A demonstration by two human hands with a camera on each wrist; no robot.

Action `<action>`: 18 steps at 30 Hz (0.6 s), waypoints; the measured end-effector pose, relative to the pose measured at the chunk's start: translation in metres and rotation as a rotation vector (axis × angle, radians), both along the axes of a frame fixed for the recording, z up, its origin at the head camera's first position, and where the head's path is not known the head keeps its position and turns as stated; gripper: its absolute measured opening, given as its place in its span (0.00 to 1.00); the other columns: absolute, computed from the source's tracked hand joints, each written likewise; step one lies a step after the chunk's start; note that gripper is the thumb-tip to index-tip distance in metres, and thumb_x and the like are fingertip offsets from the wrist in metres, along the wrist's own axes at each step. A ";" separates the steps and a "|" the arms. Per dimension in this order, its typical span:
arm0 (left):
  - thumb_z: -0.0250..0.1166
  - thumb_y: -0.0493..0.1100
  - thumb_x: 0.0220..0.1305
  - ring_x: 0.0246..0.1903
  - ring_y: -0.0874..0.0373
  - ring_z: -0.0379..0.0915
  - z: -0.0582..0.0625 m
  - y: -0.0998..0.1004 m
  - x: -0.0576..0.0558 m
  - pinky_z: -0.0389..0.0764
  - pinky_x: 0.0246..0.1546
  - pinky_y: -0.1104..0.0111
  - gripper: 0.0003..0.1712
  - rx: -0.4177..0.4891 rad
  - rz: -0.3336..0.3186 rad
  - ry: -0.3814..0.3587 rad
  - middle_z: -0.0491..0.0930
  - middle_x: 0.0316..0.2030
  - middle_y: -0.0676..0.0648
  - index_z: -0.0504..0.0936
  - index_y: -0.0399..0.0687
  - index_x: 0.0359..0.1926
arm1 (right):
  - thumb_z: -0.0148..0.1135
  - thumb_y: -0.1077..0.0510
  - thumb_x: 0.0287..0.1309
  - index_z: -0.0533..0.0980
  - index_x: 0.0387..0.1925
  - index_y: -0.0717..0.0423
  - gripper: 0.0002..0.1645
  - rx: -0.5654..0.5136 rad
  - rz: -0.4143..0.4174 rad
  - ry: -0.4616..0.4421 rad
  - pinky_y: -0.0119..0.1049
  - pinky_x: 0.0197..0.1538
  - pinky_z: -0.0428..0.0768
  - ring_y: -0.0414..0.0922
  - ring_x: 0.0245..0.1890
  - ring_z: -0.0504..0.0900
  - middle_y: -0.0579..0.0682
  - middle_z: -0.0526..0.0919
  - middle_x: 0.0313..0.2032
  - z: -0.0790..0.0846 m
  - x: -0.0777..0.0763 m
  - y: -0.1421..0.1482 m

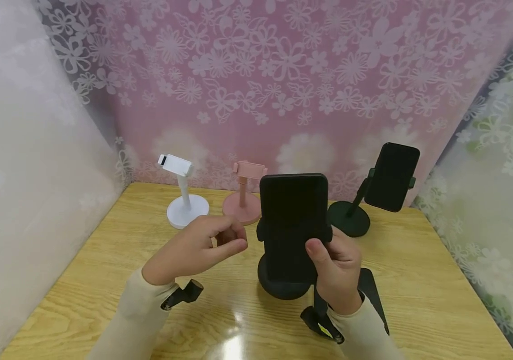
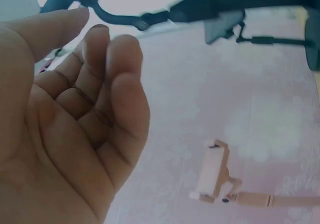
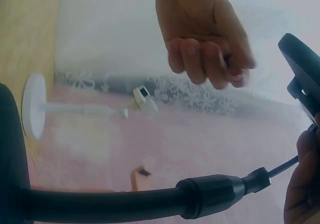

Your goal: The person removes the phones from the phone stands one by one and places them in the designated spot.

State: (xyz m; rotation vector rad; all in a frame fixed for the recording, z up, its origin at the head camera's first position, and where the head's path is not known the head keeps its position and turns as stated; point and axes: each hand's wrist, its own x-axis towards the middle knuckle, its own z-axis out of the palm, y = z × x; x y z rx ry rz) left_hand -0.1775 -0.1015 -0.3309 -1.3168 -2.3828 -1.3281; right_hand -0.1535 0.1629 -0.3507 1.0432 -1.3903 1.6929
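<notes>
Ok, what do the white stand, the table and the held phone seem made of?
White stand: probably plastic, satin, from its even shading.
Table: wood or laminate, glossy, from its grain and bright reflection.
Held phone: likely glass-fronted, smooth, from its flat black face; casing unclear.

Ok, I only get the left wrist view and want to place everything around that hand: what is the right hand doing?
Observer: The right hand holds the near phone, thumb over its front.
Operator: Any stand that I can't see?
Observer: Yes, a white stand, left of the pink stand in the head view.
Operator: Is there a phone in it?
Observer: No, its clamp holds none.
</notes>
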 end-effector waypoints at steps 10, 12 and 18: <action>0.72 0.43 0.68 0.30 0.63 0.77 0.004 -0.007 0.004 0.80 0.31 0.67 0.08 0.077 -0.086 -0.045 0.79 0.31 0.59 0.80 0.55 0.44 | 0.59 0.60 0.75 0.73 0.21 0.64 0.23 0.037 0.131 -0.185 0.34 0.20 0.68 0.40 0.19 0.68 0.51 0.62 0.19 -0.015 0.000 -0.017; 0.72 0.45 0.68 0.30 0.63 0.77 0.005 -0.007 0.003 0.80 0.30 0.68 0.08 0.072 -0.075 -0.023 0.78 0.30 0.59 0.78 0.56 0.39 | 0.59 0.60 0.75 0.73 0.20 0.62 0.23 0.065 0.126 -0.178 0.35 0.20 0.65 0.41 0.19 0.65 0.50 0.62 0.20 -0.017 -0.002 -0.020; 0.72 0.42 0.68 0.30 0.65 0.76 0.006 -0.007 0.002 0.79 0.28 0.69 0.11 0.052 -0.004 0.021 0.78 0.29 0.60 0.76 0.54 0.35 | 0.59 0.57 0.76 0.78 0.25 0.61 0.19 0.165 0.056 -0.186 0.35 0.22 0.67 0.41 0.21 0.66 0.48 0.64 0.21 -0.022 -0.008 -0.022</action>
